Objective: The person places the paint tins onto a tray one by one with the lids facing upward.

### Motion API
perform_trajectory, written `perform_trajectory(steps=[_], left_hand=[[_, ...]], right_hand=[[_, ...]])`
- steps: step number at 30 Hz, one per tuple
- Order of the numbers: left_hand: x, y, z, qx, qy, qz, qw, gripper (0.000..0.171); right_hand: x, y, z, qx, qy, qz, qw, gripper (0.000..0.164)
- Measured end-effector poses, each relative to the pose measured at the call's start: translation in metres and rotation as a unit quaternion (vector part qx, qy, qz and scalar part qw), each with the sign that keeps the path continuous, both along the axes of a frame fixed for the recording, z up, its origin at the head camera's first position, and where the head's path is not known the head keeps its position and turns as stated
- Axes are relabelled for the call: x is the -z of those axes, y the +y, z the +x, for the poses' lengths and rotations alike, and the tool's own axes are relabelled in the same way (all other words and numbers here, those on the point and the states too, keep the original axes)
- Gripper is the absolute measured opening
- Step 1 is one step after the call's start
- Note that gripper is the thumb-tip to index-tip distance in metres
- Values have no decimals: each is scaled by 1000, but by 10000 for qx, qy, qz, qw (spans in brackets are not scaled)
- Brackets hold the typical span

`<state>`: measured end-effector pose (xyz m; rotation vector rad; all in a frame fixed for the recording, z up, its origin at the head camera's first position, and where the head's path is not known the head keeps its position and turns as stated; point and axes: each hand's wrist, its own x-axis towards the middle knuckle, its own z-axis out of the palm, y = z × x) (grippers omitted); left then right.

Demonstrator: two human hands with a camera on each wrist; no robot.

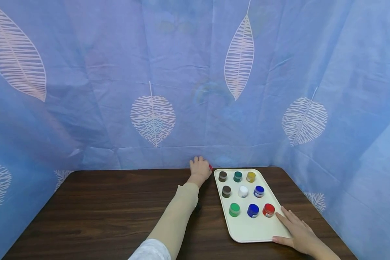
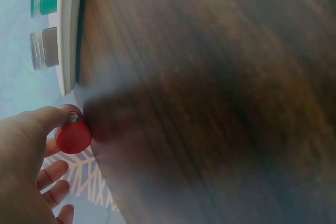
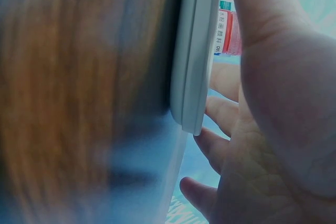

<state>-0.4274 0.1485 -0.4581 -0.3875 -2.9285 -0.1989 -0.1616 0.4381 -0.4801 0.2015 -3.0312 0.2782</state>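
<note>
In the left wrist view, my left hand (image 1: 199, 169) pinches a small red paint jar (image 2: 73, 135) between thumb and index finger, the other fingers loosely bent. The head view places this hand at the table's far edge, just left of the cream tray (image 1: 256, 231); only a sliver of the jar shows there. My right hand (image 1: 297, 232) rests on the tray's near right corner, fingers spread along the rim. Beside its fingertips stands another red paint jar (image 1: 268, 210). Rows of small paint jars stand on the tray, among them a white jar (image 1: 243, 191) and a light green jar (image 1: 234, 209).
The dark wooden table (image 1: 94, 216) extends left of the tray. A blue curtain (image 1: 188, 119) with white leaf prints hangs behind the table and along its sides.
</note>
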Motion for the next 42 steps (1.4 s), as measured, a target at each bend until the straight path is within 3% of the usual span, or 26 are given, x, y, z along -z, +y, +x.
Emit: perform_trajectory(steps=[10,27,42], left_hand=[[-2,-2,6,234,74,-196,9995,42],[-8,-9,19,808,82,-963,9920,59],[-9,-21,39,1437,782,-782,9834,58]], right_hand=[[-2,-2,-1,-19,-35,-9,10000,83],[-5,-3,-1,-31,-65,-37,10000,82],[-4,-1,-2,42,-326,-94,9994,82]])
